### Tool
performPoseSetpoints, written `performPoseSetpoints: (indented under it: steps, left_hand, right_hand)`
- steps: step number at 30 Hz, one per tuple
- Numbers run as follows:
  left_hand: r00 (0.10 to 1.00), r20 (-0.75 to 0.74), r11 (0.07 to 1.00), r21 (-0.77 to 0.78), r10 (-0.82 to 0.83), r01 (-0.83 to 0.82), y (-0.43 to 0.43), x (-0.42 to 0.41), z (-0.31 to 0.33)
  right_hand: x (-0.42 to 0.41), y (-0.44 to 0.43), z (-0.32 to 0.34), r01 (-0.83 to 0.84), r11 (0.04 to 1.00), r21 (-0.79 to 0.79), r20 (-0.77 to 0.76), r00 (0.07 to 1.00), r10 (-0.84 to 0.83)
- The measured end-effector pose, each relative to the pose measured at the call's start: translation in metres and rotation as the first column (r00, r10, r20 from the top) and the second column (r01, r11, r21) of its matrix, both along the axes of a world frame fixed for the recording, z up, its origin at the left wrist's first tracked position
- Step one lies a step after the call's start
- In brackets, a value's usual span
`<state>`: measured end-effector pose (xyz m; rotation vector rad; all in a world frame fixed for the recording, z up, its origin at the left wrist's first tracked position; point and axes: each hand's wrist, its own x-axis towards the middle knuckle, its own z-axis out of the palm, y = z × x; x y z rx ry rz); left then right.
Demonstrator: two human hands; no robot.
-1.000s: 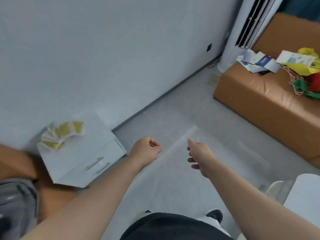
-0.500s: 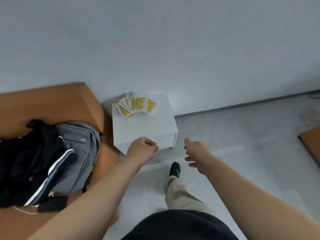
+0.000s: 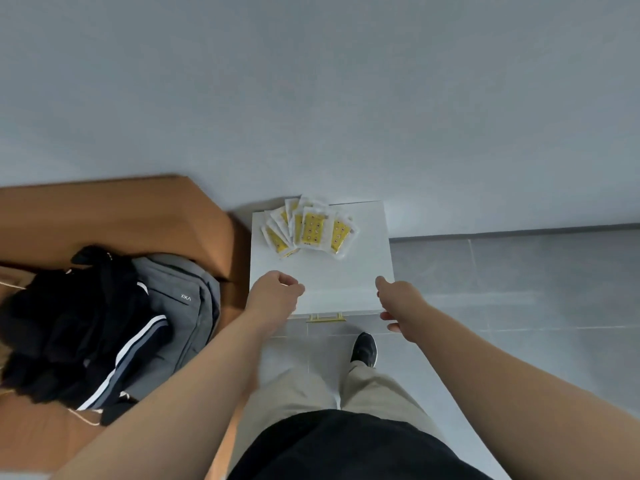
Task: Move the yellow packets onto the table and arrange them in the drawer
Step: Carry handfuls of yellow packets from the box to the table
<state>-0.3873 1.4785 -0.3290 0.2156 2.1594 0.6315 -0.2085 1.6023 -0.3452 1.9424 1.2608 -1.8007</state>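
We look down on a small white surface point(image 3: 322, 282) set against the pale wall point(image 3: 311, 98); the yellow packets point(image 3: 309, 229) lie on its far left part, close to the wall, fanned out and overlapping one another. At the near edge a gold drawer handle point(image 3: 325, 317) juts out from beneath the top; the drawer front is hidden from this angle. The left grip point(image 3: 275, 296) hangs over the near left corner of the surface, its fingers curled into a fist, with nothing in it that we can make out. The right grip point(image 3: 398, 304) is at the near right corner, thumb raised, fingers loosely bent and holding nothing; whether it touches the edge we cannot tell. Both grips are well short of the packets, with bare white top between. To the left, an orange-brown seat point(image 3: 138, 216) stands just beside the surface; it carries a grey backpack point(image 3: 180, 306), and a black jacket with white stripes point(image 3: 62, 327) lies partly over the bag. Lower down we see beige trousers point(image 3: 301, 389) and one black shoe point(image 3: 363, 348) on the grey tiled floor point(image 3: 519, 289), just in front of the handle.
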Motion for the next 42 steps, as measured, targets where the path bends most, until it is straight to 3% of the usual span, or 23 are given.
performPoseSetpoints:
  steps: [10, 14, 21, 27, 31, 35, 42]
  left_hand:
    - [1.0, 0.007, 0.992, -0.125, 0.026, -0.025, 0.075, -0.074, -0.103]
    - [0.998, -0.002, 0.973, -0.221, -0.062, 0.06, 0.101, -0.105, -0.158]
    - [0.969, -0.122, 0.926, -0.29, 0.215, -0.242, 0.129, -0.157, -0.216]
    - [0.955, -0.061, 0.933, -0.204, 0.29, -0.296, 0.129, -0.176, -0.248]
    - [0.95, -0.05, 0.941, -0.132, 0.307, -0.311, 0.126, -0.18, -0.257]
    - [0.938, -0.003, 0.931, -0.113, 0.348, -0.346, 0.122, -0.184, -0.254]
    - [0.852, 0.154, 0.865, -0.064, 0.501, -0.498, 0.109, -0.194, -0.254]
  right_hand:
    - [-0.066, 0.052, -0.079, 0.032, 0.99, -0.138, 0.069, 0.997, -0.023]
    - [-0.098, 0.067, -0.119, 0.084, 0.99, -0.116, 0.072, 0.994, -0.076]
    - [-0.165, 0.083, -0.163, 0.146, 0.975, -0.166, 0.111, 0.985, -0.128]
    - [-0.207, 0.081, -0.216, 0.327, 0.942, -0.082, 0.157, 0.937, -0.311]
    - [-0.214, 0.079, -0.23, 0.301, 0.953, 0.011, 0.172, 0.939, -0.299]
    - [-0.212, 0.079, -0.232, 0.398, 0.915, 0.064, 0.078, 0.912, -0.402]
    - [-0.191, 0.077, -0.229, 0.496, 0.867, -0.058, -0.035, 0.866, -0.498]
